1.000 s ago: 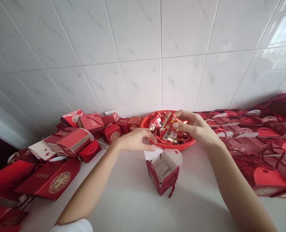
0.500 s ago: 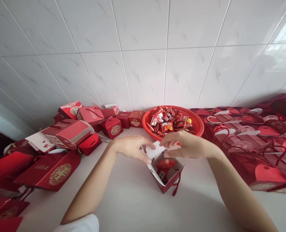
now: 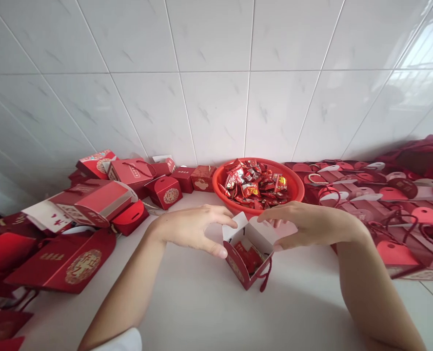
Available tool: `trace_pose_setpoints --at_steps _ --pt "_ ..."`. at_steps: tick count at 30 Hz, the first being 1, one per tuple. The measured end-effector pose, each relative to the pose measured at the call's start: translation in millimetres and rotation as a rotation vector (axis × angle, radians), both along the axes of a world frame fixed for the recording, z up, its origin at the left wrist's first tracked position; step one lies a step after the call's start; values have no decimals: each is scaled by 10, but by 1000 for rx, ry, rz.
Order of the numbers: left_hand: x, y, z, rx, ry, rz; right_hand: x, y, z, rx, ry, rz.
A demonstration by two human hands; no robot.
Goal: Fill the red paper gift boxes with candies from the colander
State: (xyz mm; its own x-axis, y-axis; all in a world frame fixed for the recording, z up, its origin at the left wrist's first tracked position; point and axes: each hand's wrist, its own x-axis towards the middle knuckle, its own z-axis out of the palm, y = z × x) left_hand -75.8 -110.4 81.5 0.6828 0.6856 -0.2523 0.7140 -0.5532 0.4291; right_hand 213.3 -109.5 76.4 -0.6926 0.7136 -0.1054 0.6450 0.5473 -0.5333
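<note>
A small red box (image 3: 238, 267) with white inner flaps stands open on the white table, red packets (image 3: 251, 256) inside it and a dark red cord hanging at its right side. My left hand (image 3: 196, 230) is at the box's left, thumb and fingers apart around its left edge and flap. On the other side, my right hand (image 3: 304, 224) has its fingers spread over the right flap, the thumb near the box's right corner. Neither hand grips anything. Behind the box sits an orange-red basket (image 3: 300, 187) full of wrapped sweets (image 3: 251, 189).
Red gift boxes (image 3: 81, 261) are piled along the left, with smaller ones (image 3: 165, 192) by the wall. Rows of red boxes with cord handles (image 3: 395, 219) fill the right side. A white tiled wall (image 3: 212, 112) rises behind the table (image 3: 198, 307).
My hands have moved apart, the right one going right from over the box. The flaps have spread wider, showing more of the inside. The view has shifted slightly.
</note>
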Motion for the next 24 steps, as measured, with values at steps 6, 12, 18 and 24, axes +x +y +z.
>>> trace_pose_setpoints --at_steps 6,12,18,24 --pt "143 -62 -39 -124 -139 -218 -144 -74 -228 94 -54 -21" --pt "313 1 -233 -101 -65 -118 -283 -276 -656 296 -116 -293" --pt "392 -13 -328 24 -116 50 -310 -501 -966 488 311 -323" --pt "423 26 -385 -84 -190 -71 -271 -548 -1098 404 530 -255"
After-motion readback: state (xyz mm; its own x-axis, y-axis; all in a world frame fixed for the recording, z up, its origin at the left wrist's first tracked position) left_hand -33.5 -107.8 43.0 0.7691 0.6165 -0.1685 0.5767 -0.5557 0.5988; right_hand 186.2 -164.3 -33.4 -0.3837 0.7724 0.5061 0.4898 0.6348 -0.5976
